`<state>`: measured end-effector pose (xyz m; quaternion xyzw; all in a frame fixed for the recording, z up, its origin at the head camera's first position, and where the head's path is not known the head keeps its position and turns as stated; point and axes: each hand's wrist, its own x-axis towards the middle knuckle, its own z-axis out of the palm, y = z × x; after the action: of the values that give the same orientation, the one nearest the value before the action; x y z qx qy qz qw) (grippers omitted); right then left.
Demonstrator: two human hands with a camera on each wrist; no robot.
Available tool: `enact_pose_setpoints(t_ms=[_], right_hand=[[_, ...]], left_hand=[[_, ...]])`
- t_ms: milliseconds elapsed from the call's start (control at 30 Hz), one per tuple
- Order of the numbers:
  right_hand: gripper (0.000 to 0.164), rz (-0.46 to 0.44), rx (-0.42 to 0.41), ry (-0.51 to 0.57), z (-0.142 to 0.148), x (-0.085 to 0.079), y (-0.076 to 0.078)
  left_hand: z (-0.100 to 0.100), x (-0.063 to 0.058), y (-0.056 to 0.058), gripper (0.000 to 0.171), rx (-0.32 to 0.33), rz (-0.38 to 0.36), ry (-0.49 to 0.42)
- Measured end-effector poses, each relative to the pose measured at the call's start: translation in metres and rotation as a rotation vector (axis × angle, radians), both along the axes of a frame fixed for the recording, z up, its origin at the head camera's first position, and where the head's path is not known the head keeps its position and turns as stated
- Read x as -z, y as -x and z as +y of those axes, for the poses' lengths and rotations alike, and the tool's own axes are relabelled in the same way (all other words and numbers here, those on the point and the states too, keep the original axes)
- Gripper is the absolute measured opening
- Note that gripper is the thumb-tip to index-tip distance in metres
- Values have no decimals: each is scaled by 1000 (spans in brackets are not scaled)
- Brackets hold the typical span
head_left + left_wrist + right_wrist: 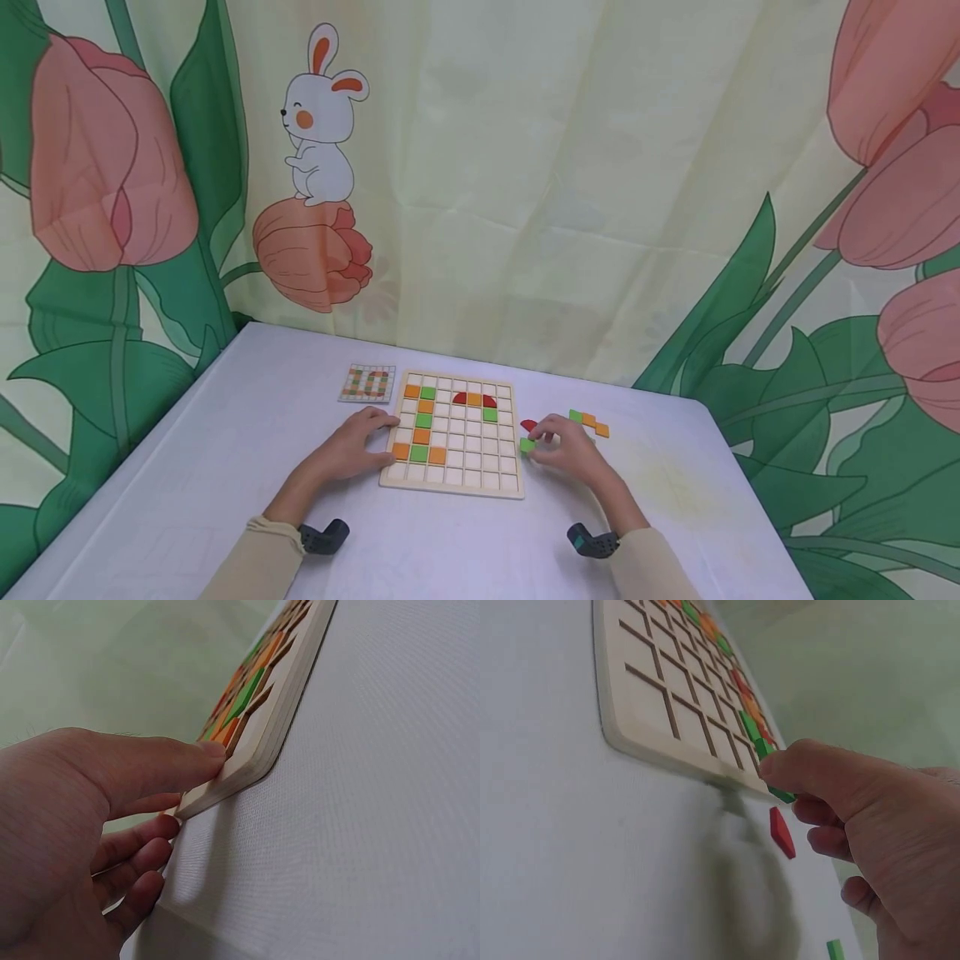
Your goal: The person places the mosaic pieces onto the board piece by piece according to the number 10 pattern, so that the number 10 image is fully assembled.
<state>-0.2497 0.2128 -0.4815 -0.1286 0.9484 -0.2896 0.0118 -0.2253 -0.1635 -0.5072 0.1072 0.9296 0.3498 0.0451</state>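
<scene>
A wooden grid board [453, 491] lies on the white table with orange, green and red pieces in some of its cells. At its left edge rests my left hand [347, 446], the straight thumb [169, 766] on the rim and the other fingers loosely bent beside it. My right hand [576, 452] pinches a green square tile [784, 796] between thumb and fingers, just off the board's right edge. Close by that hand lies a red curved piece [781, 832] on the table.
A small pattern card [367, 383] lies beyond the left hand, beside the board's upper left corner. Loose orange and green tiles [589, 419] lie on the table [652, 517] past the right hand. A printed curtain [525, 208] hangs behind the table.
</scene>
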Motion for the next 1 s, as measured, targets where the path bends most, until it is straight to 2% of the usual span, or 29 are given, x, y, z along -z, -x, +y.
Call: enact_pose_setpoints(t_ms=[300,600,1000], right_hand=[[15,7,-84,5,-24,-9,11],[17,19,-161,25,-42,-12,25],[15,-2,-183,6,-65,-9,38]], left_hand=[[-1,4,2,58,-7,-4,-3],[0,-1,-1,58,0,-2,-9],[-1,-2,-1,57,17,18,-10]])
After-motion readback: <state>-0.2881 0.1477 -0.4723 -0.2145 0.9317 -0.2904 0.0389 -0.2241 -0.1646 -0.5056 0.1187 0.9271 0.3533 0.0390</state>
